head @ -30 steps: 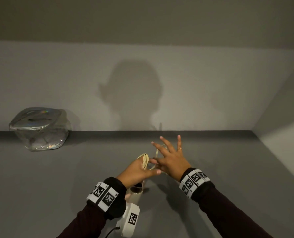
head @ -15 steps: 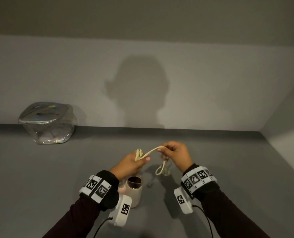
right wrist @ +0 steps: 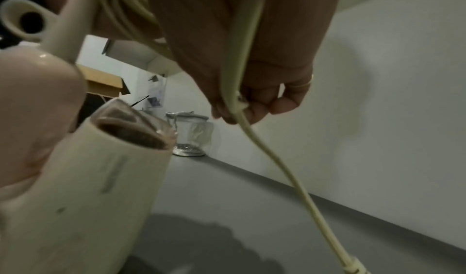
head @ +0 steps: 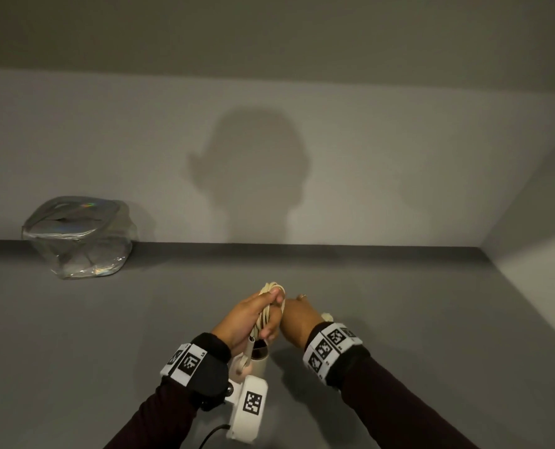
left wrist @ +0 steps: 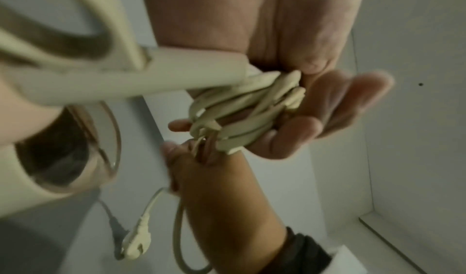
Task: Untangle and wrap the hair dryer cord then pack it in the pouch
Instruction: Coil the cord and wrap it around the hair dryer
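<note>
A person stands at a grey counter (head: 399, 319) and works with both hands held close together above it. The left hand (head: 247, 322) is curled round a bundle of cream cord (head: 271, 291), several loops gathered side by side and pressed into the palm, with the top of the loops poking out above the fingers. The hair dryer (head: 256, 359) hangs just below that hand, nozzle pointing up; the stiff collar where the cord enters the handle lies against the bundle, so holding the loops probably carries the dryer as well.

The right hand (head: 297, 319) touches the left from the side. The right wrist view shows its fingers (right wrist: 274, 100) curled over the free length of cord, which runs across the palm and then drops toward the counter. The plug (left wrist: 137, 242) dangles at the end of that loose tail. Keeping the tail in 1 hand and the coil in the other seems meant to let each new turn be laid on without the earlier loops springing open.

The wrapping looks well along, with only a short tail left to wind.

The clear pouch (head: 80, 238) sits at the far left against the wall, well apart from the hands, its top closed as far as can be told.
</note>
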The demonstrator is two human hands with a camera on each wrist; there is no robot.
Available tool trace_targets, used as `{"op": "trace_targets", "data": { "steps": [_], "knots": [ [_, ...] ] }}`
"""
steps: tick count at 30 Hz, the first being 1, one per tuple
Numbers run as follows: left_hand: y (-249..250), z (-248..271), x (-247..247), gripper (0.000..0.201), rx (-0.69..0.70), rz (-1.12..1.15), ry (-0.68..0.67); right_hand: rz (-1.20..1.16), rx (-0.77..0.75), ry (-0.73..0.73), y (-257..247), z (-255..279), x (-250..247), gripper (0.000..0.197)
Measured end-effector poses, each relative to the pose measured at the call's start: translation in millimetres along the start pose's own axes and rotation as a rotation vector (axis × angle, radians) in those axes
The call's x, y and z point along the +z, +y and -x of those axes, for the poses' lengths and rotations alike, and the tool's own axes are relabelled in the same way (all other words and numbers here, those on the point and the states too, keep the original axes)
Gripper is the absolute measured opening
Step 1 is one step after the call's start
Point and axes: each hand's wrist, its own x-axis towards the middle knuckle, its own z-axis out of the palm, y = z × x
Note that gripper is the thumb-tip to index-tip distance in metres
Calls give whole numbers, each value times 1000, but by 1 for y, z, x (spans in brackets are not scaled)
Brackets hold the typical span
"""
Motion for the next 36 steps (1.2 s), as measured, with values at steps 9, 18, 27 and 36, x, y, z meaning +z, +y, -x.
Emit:
{"op": "trace_targets", "data": {
  "steps": [9,18,27,36],
  "knots": [
    [4,-8,-22,29,146,39,328,-1235,114,334,32,41,49,21],
    [7,-15,-38,24,240,118,490,-940,120,386,54,55,60,20],
    [4,-14,-27,15,239,-224,512,-489,-139,361,31,91,17,37],
    [-2,2,-9,29,220,-522,361,-511,-192,731,32,94,-62,29]
  ]
}}
